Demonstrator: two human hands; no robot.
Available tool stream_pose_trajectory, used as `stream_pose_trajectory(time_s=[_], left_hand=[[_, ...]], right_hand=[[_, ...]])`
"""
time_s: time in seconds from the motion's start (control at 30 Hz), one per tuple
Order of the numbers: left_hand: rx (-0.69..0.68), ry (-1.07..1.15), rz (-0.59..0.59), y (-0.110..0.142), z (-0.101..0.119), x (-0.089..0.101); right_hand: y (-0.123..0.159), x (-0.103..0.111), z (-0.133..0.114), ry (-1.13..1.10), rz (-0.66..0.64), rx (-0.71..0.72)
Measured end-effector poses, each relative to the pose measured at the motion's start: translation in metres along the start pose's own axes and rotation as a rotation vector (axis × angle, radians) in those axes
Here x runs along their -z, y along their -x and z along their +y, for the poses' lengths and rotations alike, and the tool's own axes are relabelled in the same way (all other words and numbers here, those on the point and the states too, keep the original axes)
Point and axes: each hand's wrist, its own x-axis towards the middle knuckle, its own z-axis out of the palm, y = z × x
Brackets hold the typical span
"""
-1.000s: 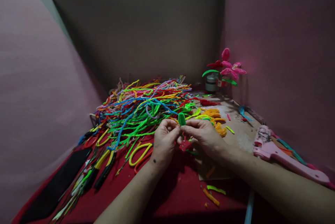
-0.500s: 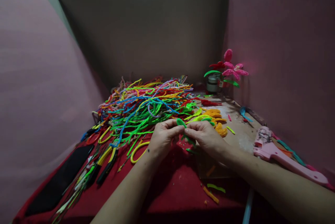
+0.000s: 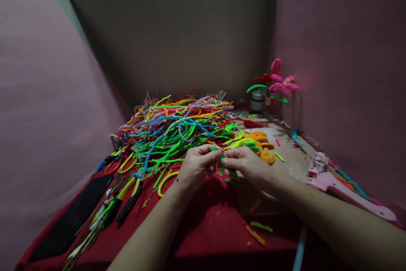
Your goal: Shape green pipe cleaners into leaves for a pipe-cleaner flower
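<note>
My left hand (image 3: 195,166) and my right hand (image 3: 245,163) meet at the middle of the red table (image 3: 209,228), fingertips pinched together on a green pipe cleaner piece (image 3: 222,162) bent between them. Only short bits of the green piece show between and below the fingers. Just beyond the hands lies a big tangled heap of pipe cleaners (image 3: 173,129) in many colours, mostly green, blue, yellow and red.
Orange and yellow-green bent pieces (image 3: 261,142) lie right of the heap. A pink pipe-cleaner flower in a small jar (image 3: 269,87) stands at the back right corner. A pink glue gun (image 3: 336,188) lies at right. Black-handled tools (image 3: 127,203) and a black flat object (image 3: 68,224) lie at left. Cardboard walls enclose the table.
The green loop that stood up above my fingertips has been folded down between them. Both hands have dropped slightly and drawn closer together.
</note>
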Motion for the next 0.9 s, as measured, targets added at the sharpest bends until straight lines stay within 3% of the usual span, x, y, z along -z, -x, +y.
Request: stream_pose_trajectory(time_s=[0.17,0.3,0.7,0.9], left_hand=[[-0.014,-0.047,0.091,-0.0006,-0.0021,-0.0035],[-0.011,-0.026,0.087,0.0002,0.0004,-0.0041],[-0.049,-0.281,0.202,-0.0011,0.0014,-0.0083],[-0.031,-0.206,0.146,0.0013,0.007,-0.0091]], right_hand=[[-0.0014,-0.0014,0.0016,0.106,0.059,0.041],[-0.0015,-0.0024,0.0013,0.152,0.093,0.063],[-0.0015,-0.0071,-0.0004,0.114,0.085,-0.046],[-0.0005,-0.0046,-0.0007,0.08,0.123,-0.015]])
